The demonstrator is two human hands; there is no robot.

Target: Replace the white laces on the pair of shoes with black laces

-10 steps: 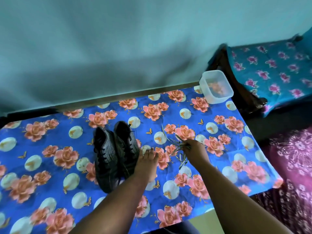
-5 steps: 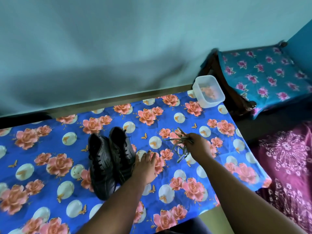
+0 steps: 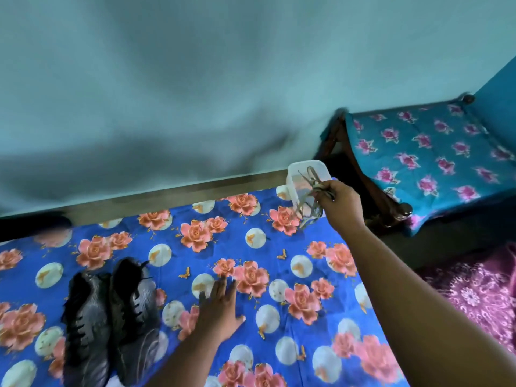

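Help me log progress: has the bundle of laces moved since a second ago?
Yes. The right hand carried the laces from mid-table to the plastic container.

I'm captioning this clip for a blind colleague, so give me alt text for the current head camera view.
A person's right hand holds a bunch of pale laces over a clear plastic tub at the far corner of a blue floral-covered table. The left hand rests flat on the cloth beside a pair of black shoes threaded with black laces.
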